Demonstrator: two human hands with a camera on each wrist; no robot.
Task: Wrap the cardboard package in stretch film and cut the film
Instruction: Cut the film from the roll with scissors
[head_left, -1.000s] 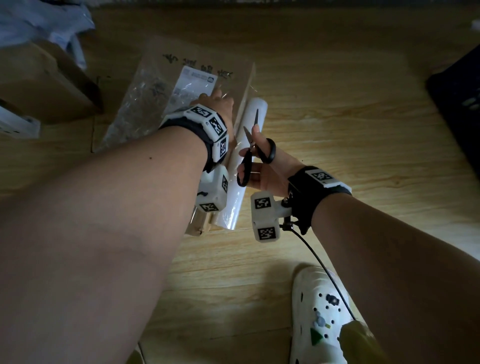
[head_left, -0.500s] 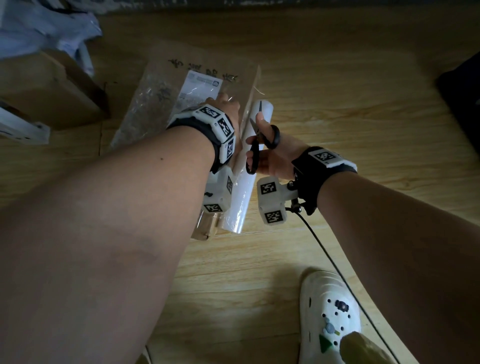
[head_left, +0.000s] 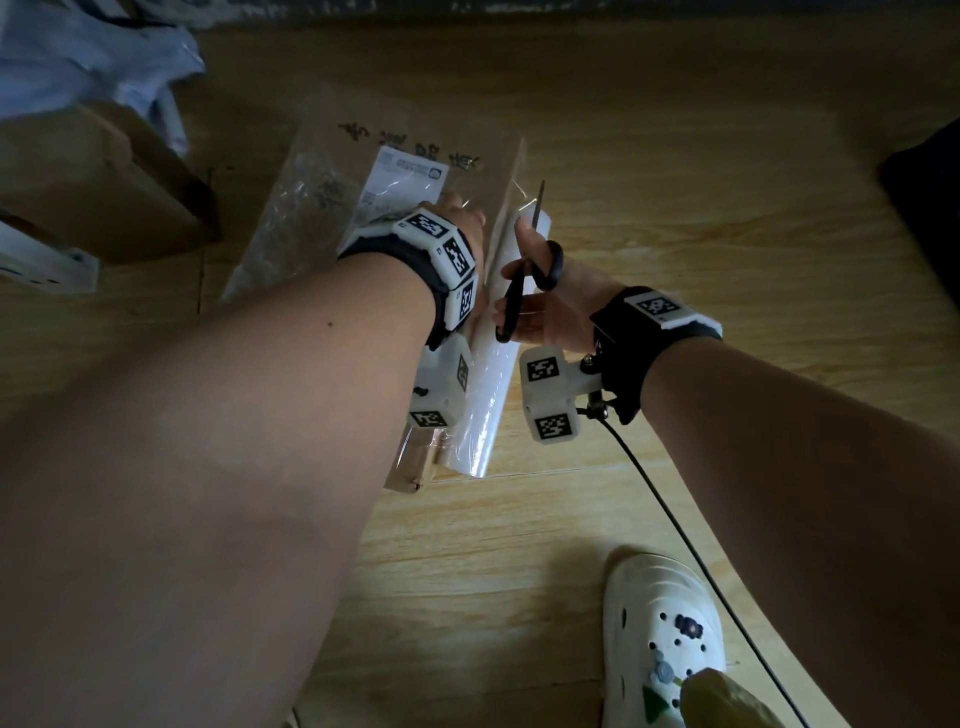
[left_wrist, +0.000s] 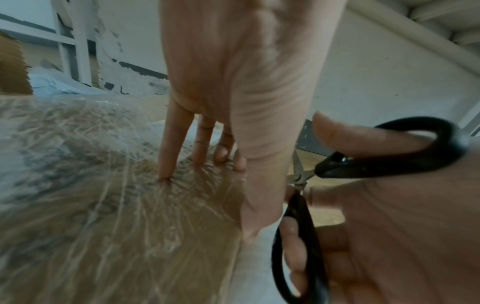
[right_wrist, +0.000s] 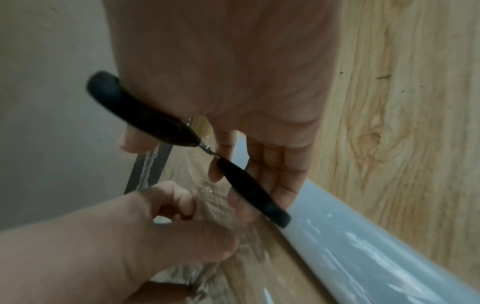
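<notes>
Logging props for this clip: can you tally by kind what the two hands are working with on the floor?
Wrapped cardboard package: 1
Stretch film roll: 1
Black-handled scissors: 1
Total: 3
The left hand presses down on the package; the right hand grips the scissors.
</notes>
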